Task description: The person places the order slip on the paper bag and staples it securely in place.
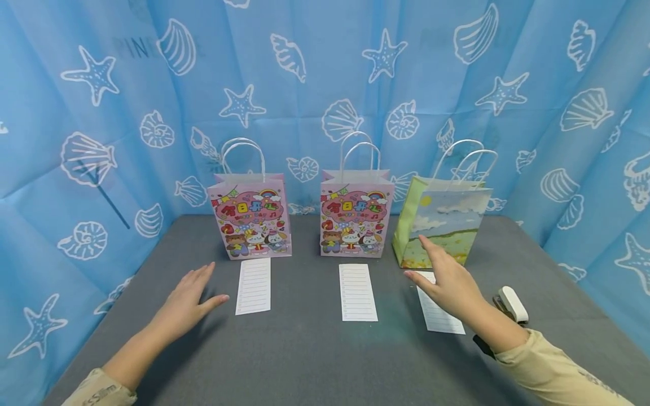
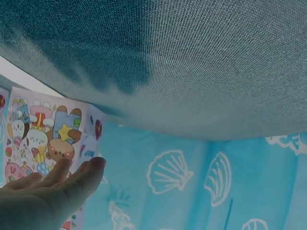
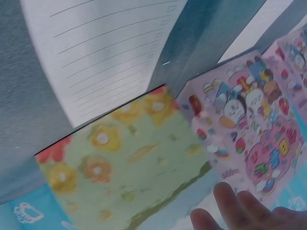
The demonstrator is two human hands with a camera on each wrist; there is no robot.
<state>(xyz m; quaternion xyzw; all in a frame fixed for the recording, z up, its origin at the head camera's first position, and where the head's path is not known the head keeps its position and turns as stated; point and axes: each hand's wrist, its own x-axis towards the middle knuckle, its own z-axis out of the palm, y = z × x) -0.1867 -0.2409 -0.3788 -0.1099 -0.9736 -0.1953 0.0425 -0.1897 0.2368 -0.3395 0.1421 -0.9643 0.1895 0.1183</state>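
My left hand hovers above the table at left, its fingers extended and holding nothing. Just right of it lies a lined paper slip, in front of a pink cartoon gift bag. My right hand is held over another lined slip, fingers stretched out, nothing in its grasp. Behind it stands a green landscape gift bag, turned at an angle and partly covered by the fingers. In the middle, a second pink gift bag stands upright behind a third slip.
A white and black stapler-like object lies right of my right forearm. The grey table reaches back to a blue curtain printed with seashells and starfish. White handles rise from all three bags.
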